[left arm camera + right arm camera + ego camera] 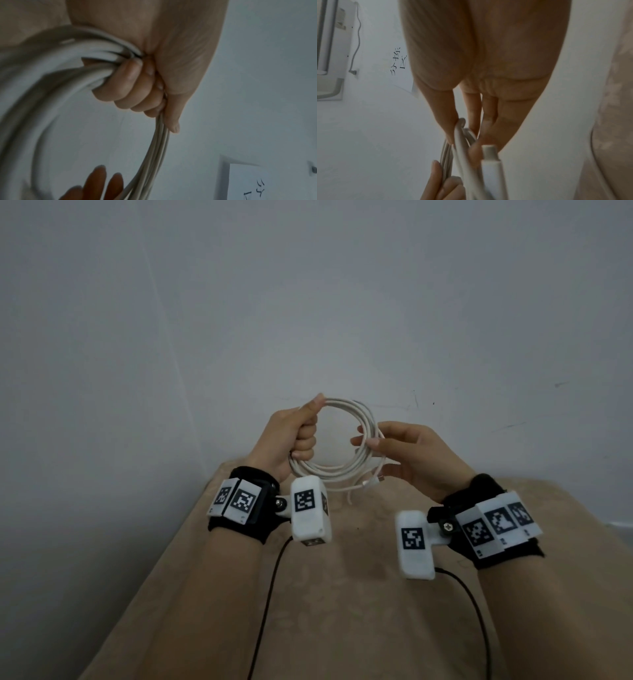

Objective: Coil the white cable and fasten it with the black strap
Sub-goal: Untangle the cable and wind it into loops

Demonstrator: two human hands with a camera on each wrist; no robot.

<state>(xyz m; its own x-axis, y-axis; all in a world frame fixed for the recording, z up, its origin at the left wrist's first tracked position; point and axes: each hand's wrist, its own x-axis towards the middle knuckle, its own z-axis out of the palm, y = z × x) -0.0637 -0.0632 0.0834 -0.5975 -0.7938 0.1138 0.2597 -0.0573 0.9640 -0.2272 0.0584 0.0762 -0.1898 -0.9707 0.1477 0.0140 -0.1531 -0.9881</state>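
Note:
The white cable [346, 405] is wound into a round coil of several loops, held up in the air over the table. My left hand [310, 422] grips the coil's left side in a fist, with the thumb pressed on top of the strands [51, 75]. My right hand [364, 440] pinches the coil's right side between thumb and fingers [471, 135]. A loose end with a white plug [373, 481] hangs below the coil, close under the right hand [491, 162]. No black strap shows in any view.
A table under a beige patterned cloth [342, 594] lies below my hands, against a bare pale wall. Black leads [270, 583] run back from the wrist cameras. A sheet with handwriting [399, 60] hangs on the wall.

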